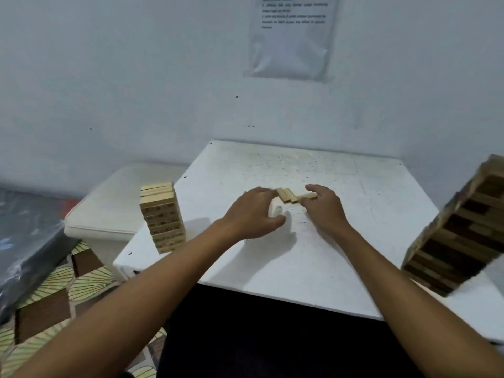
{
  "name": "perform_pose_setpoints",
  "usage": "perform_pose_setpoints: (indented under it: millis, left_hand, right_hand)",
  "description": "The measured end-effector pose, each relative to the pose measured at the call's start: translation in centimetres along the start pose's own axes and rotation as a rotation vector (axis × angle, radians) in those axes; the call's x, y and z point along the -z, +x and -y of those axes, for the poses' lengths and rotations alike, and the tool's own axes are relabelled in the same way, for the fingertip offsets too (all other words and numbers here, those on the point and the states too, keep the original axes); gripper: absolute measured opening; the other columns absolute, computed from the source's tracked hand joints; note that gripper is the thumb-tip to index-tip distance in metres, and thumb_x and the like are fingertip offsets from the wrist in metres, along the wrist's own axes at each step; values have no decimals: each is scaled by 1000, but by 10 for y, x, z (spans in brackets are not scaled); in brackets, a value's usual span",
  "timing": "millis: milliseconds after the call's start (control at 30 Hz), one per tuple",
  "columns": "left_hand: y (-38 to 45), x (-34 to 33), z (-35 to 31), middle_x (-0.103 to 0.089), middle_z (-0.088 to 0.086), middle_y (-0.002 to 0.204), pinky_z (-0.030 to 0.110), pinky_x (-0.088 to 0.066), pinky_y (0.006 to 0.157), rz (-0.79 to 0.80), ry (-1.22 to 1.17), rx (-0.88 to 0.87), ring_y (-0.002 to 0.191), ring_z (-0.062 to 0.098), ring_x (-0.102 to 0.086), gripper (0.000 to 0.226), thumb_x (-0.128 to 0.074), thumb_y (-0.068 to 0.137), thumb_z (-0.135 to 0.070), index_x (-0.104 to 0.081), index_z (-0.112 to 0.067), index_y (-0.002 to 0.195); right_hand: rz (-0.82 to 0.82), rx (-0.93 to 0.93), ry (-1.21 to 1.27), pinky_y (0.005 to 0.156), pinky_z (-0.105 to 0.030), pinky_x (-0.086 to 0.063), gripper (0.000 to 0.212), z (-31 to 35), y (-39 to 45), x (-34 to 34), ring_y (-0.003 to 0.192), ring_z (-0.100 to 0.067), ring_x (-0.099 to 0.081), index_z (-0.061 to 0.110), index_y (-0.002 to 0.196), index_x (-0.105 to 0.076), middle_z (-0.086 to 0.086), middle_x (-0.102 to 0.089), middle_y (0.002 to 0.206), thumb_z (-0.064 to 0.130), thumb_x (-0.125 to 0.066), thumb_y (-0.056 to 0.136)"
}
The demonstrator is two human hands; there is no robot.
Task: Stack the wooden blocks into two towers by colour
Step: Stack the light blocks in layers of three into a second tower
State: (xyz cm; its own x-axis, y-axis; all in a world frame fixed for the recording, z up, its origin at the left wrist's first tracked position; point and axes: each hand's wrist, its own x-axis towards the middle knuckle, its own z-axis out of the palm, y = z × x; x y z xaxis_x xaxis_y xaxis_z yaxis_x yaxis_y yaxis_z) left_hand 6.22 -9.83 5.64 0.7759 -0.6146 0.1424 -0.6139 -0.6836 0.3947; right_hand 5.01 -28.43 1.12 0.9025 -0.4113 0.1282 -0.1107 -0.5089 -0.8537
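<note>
A tower of light wooden blocks (pixel 162 217) stands at the left edge of the white table (pixel 354 214). At the right edge rises a larger tower of mixed light and dark blocks (pixel 461 233). Three light loose blocks (pixel 289 195) lie side by side in the middle of the table. My left hand (pixel 252 214) curls around their left end, fingertips touching the leftmost block. My right hand (pixel 324 205) pinches the right block between its fingers. A small white thing lies between my hands, partly hidden.
A white cushion (pixel 109 205) sits left of the table. A patterned floor mat (pixel 54 296) and a grey plastic sheet (pixel 24 236) lie at the lower left. A paper sheet (pixel 291 36) hangs on the wall behind.
</note>
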Motion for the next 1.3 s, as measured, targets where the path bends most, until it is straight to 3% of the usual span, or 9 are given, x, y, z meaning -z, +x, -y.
perform_pose_setpoints:
  millis: [67,167,267,367,467,767,1000,1167,1300]
  left_hand:
    - [11,-15,3,-58,11,130,36,-41,98,30,5,-11,121,26,-50,48,-61,89,-34,-57,-3,127]
    - [34,-36,7,-57,10,130,39,-37,102,59,42,-43,125,28,-47,53,-54,86,-40,-57,-6,127]
    - [53,-57,8,-55,7,129,45,-35,100,35,86,-75,126,28,-43,52,-48,85,-45,-55,-11,124]
    - [58,-71,6,-44,7,146,55,-26,107,-43,145,-90,140,32,-30,52,-41,91,-42,-51,-15,135]
    - [62,-81,10,-55,8,135,60,-27,99,-53,218,-147,134,34,-40,57,-32,87,-46,-59,-13,125]
    - [45,-84,14,-64,-10,108,38,-22,83,-144,202,-237,114,15,-48,36,-37,86,-36,-65,-16,97]
    - [-1,-89,11,-61,-18,80,38,-45,78,-227,-49,-411,89,12,-56,22,-52,95,-20,-67,-16,78]
    - [-30,-81,21,-75,-1,100,24,-49,89,-207,-156,-461,104,15,-63,11,-70,85,-10,-78,-9,92]
    - [-45,-78,22,-75,2,99,29,-52,87,-193,-232,-474,102,17,-66,15,-71,82,-17,-79,-9,93]
  right_hand:
    - [23,31,-118,107,-31,-35,46,-14,3,2,132,-24,-43,12,135,-53,-7,-45,143,19,-62,90]
    - [88,88,-426,117,-47,-21,51,-28,10,3,146,-29,-17,15,142,-45,-9,-31,153,28,-54,93]
    - [139,124,-603,117,-49,-12,52,-31,15,1,148,-31,-3,19,148,-35,-8,-18,159,33,-43,99]
    - [184,154,-696,117,-51,-10,53,-34,17,-2,149,-31,0,20,151,-27,-8,-10,162,35,-35,101]
    - [193,191,-782,117,-49,-12,51,-38,16,-3,148,-31,-7,18,152,-25,-9,-15,161,34,-30,103]
    - [94,198,-687,102,-34,-36,37,-40,-12,13,138,-24,-30,17,132,-52,-3,-44,142,25,-40,98]
    - [241,205,-516,98,-38,-41,28,-31,-62,31,145,-16,-20,21,121,-60,1,-44,144,19,-41,100]
    - [347,259,-411,113,-39,-32,34,-27,-92,37,147,-6,-14,21,131,-58,8,-34,155,18,-46,99]
    - [354,304,-403,111,-31,-31,37,-24,-108,35,143,-2,-19,19,134,-57,9,-37,153,16,-49,98]
